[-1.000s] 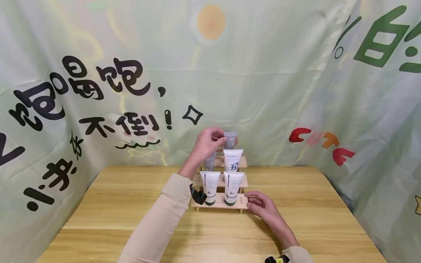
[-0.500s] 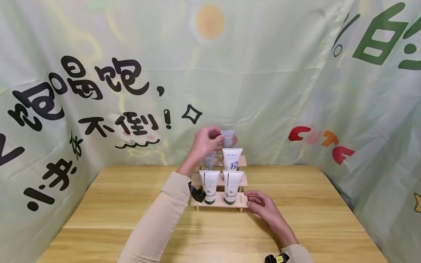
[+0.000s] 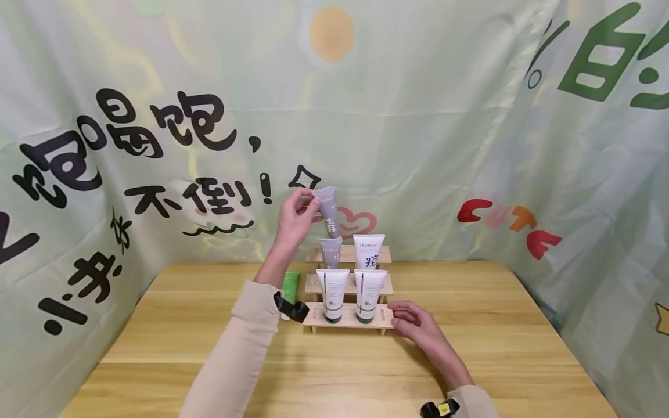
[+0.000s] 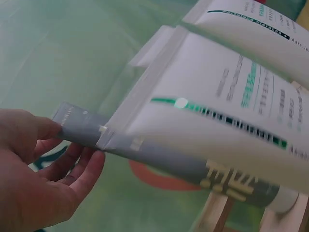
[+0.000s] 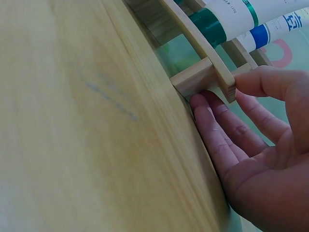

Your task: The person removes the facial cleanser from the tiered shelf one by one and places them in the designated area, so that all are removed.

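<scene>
My left hand [image 3: 294,217] pinches a grey squeeze tube [image 3: 327,212] by its flat end. That tube leans slightly, cap end down, over the left of the top step, behind another grey tube [image 3: 330,253]. In the left wrist view, white tubes partly cover the held one. At the right end of the bottom step, my right hand [image 3: 420,328] grips the tiered wooden stand [image 3: 347,326]; the right wrist view has the thumb on the board's end and the fingers underneath. White tubes with green caps [image 3: 333,290] stand on the bottom step, and a white-and-blue tube [image 3: 369,249] behind them.
A green tube [image 3: 290,287] stands left of the stand, partly hidden by my left wrist. The wooden table [image 3: 209,325] extends around the stand, with a printed cloth backdrop [image 3: 418,145] behind and at both sides.
My left hand has carried the grey tube leftward and up from the right side of the top step, and the tube now tilts. The green tube has come into sight. My right hand stays put.
</scene>
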The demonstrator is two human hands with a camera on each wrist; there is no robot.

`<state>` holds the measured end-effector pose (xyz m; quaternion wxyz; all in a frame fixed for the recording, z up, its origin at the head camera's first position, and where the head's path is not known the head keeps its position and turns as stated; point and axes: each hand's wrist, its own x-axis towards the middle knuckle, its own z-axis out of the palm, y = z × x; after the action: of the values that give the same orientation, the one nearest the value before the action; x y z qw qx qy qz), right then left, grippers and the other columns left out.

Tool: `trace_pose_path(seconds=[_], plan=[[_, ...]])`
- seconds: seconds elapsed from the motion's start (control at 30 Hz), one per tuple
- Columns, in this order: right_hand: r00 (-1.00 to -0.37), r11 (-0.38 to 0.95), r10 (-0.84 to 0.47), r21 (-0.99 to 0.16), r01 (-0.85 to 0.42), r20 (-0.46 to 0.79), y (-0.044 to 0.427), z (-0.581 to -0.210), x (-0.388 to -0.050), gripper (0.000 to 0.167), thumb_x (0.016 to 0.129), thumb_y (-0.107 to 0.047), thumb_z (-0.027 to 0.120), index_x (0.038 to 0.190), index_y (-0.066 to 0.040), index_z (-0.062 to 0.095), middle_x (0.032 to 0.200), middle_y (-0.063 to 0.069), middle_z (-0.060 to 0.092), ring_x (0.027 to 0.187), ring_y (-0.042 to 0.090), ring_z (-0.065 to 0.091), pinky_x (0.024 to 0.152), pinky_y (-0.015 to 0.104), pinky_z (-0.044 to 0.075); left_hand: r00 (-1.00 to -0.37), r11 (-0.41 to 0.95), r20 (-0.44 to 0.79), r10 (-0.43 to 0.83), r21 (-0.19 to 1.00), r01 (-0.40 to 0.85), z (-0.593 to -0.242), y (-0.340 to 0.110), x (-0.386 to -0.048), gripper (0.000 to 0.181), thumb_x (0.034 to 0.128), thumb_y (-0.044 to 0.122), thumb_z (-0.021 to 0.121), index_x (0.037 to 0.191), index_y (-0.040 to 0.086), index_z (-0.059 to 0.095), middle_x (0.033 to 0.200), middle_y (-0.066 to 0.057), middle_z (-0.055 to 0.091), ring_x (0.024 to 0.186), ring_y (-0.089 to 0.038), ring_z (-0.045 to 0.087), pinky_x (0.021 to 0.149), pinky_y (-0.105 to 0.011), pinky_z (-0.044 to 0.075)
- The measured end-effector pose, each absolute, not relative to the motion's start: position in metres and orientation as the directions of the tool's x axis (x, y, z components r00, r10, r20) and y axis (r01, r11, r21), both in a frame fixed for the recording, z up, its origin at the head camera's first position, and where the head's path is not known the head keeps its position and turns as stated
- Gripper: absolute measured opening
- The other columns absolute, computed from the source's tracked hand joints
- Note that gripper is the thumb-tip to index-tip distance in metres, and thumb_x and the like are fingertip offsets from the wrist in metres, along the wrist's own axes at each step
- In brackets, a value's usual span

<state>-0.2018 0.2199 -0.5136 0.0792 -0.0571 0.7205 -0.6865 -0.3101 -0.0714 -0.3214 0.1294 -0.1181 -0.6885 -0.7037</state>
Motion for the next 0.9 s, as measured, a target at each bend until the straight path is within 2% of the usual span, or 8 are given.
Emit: trace_pose_path(seconds=[0.17, 0.37, 0.57, 0.73, 0.83, 0.9], plan=[[-0.981, 0.051, -0.19, -0.998, 0.024, -0.033, 0.221, -0.513, -0.202, 0.046, 0.097, -0.008, 0.068, 0.137, 0.008, 0.052, 0.135, 0.028, 0.058, 0.119, 0.031, 0.061, 0.094, 0.035, 0.056, -0.937, -0.075, 0.344, -0.058, 0.934, 0.348, -0.329, -0.089, -0.303, 0.013, 0.106, 0.008, 0.054, 0.117, 0.001, 0.053, 0.119, -0.027, 0.065, 0.106, -0.034, 0.066, 0.09, -0.049, 0.058], [-0.983, 0.051, -0.179, -0.998, 0.029, -0.038, 0.22, -0.514, -0.202, 0.045, 0.096, -0.007, 0.068, 0.137, 0.008, 0.053, 0.133, 0.028, 0.06, 0.118, 0.029, 0.062, 0.093, 0.034, 0.057, -0.955, -0.069, 0.28, -0.098, 0.955, 0.288, -0.344, -0.108, -0.292, 0.017, 0.1105, 0.022, 0.046, 0.124, 0.013, 0.047, 0.121, -0.02, 0.064, 0.109, -0.03, 0.062, 0.089, -0.052, 0.054], [-0.982, 0.05, -0.185, -0.998, 0.024, -0.032, 0.219, -0.514, -0.202, 0.045, 0.096, -0.007, 0.068, 0.137, 0.007, 0.053, 0.133, 0.028, 0.06, 0.116, 0.028, 0.063, 0.093, 0.034, 0.057, -0.967, -0.069, 0.213, -0.14, 0.972, 0.224, -0.364, -0.123, -0.282, 0.025, 0.1124, 0.03, 0.035, 0.132, 0.015, 0.04, 0.12, -0.021, 0.061, 0.102, -0.029, 0.064, 0.085, -0.044, 0.052], [-0.98, 0.047, -0.194, -0.998, 0.035, -0.043, 0.218, -0.514, -0.201, 0.046, 0.097, -0.007, 0.068, 0.138, 0.008, 0.052, 0.134, 0.028, 0.059, 0.118, 0.03, 0.062, 0.094, 0.035, 0.056, -0.973, -0.053, 0.149, -0.174, 0.986, 0.16, -0.388, -0.133, -0.274, 0.03, 0.1124, 0.034, 0.028, 0.135, 0.016, 0.037, 0.108, -0.017, 0.057, 0.084, -0.024, 0.064, 0.072, -0.035, 0.055], [-0.98, 0.049, -0.193, -0.998, 0.037, -0.045, 0.218, -0.514, -0.201, 0.047, 0.097, -0.008, 0.068, 0.138, 0.008, 0.052, 0.135, 0.028, 0.058, 0.12, 0.032, 0.061, 0.095, 0.036, 0.056, -0.981, -0.092, 0.101, -0.164, 0.989, 0.117, -0.4, -0.137, -0.268, 0.032, 0.1129, 0.033, 0.026, 0.138, 0.014, 0.036, 0.106, -0.017, 0.053, 0.079, -0.02, 0.06, 0.066, -0.032, 0.053], [-0.981, 0.051, -0.188, -0.998, 0.034, -0.043, 0.219, -0.513, -0.201, 0.047, 0.097, -0.009, 0.068, 0.138, 0.008, 0.052, 0.135, 0.028, 0.058, 0.12, 0.032, 0.061, 0.095, 0.035, 0.056, -0.988, -0.137, 0.065, -0.142, 0.987, 0.085, -0.407, -0.14, -0.264, 0.032, 0.1136, 0.028, 0.025, 0.14, 0.012, 0.034, 0.111, -0.017, 0.05, 0.082, -0.019, 0.058, 0.068, -0.032, 0.052]])
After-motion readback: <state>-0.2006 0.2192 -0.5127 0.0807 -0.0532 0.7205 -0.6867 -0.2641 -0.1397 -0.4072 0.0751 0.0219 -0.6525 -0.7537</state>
